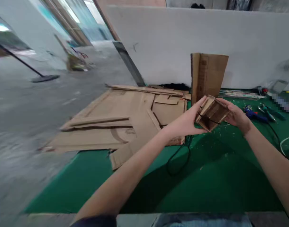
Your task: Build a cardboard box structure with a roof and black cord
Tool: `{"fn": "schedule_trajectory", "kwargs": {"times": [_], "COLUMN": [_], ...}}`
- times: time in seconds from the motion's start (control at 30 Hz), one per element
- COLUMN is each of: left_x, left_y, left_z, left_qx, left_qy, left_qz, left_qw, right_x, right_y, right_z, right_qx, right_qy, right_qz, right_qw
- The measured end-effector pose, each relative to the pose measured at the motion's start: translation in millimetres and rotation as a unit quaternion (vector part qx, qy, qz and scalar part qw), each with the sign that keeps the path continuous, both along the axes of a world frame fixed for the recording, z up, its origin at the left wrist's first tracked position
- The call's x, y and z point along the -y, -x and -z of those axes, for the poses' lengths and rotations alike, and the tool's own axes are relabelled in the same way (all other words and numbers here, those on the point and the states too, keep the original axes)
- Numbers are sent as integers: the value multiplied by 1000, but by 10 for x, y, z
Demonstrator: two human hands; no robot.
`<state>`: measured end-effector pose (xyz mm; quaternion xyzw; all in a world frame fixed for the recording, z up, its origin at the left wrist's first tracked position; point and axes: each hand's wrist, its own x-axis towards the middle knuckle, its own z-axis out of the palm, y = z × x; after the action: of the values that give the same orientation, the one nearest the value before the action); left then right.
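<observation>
Both hands hold a small open cardboard box above the green table. My left hand grips its left side with the thumb along the top edge. My right hand clasps its right side, fingers curled round the rim. The box is tilted, its open face turned toward me. Just behind it stands an upright folded cardboard piece.
A pile of flat cardboard sheets and strips covers the table's left part and overhangs its edge. A black cable loops below the hands. Tools, a blue glue gun and pliers lie at the right. A white wall runs behind.
</observation>
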<state>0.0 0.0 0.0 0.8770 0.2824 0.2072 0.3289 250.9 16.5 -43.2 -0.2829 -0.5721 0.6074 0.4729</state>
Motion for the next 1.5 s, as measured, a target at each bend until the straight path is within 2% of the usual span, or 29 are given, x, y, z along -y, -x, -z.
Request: {"fn": "schedule_trajectory", "kwargs": {"times": [0.13, 0.23, 0.33, 0.4, 0.47, 0.53, 0.63, 0.73, 0.87, 0.97, 1.17, 1.5], "left_x": [46, 33, 57, 97, 126, 128, 84, 25, -67, -154, -237, -261], "left_y": [-28, -5, -12, -47, -85, -103, -86, -50, 3, 54, 95, 90], "left_z": [9, 7, 3, 18, 54, 102, 163, 179, 158, 176, 266, 286], "left_qx": [2, -15, -107, -186, -245, -275, -286, -271, -217, -207, -190, -184], "left_qy": [-7, -48, -93, -151, -216, -246, -214, -126, -3, 45, 48, 44], "left_qz": [-38, -59, 9, 48, 52, 46, 41, 36, 36, 46, 45, 53], "left_qw": [999, 997, 990, 970, 944, 928, 933, 954, 976, 976, 980, 981], "right_x": [16, -21, -20, 32, 109, 182, 236, 225, 196, 193, 196, 217], "right_y": [0, -92, -223, -236, -130, 84, 457, 679, 696, 649, 616, 667], "right_z": [19, -161, -463, -633, -709, -670, -471, -277, -202, -224, -221, -211], "right_qx": [35, 79, -18, -100, -129, -118, -70, -53, -72, -74, -64, -66], "right_qy": [4, 17, 16, -6, -25, -15, 6, 27, 46, 61, 57, 53], "right_qz": [8, 44, 126, 165, 169, 138, 67, 60, 81, 83, 58, 67], "right_qw": [999, 996, 992, 981, 977, 983, 995, 996, 993, 992, 995, 994]}}
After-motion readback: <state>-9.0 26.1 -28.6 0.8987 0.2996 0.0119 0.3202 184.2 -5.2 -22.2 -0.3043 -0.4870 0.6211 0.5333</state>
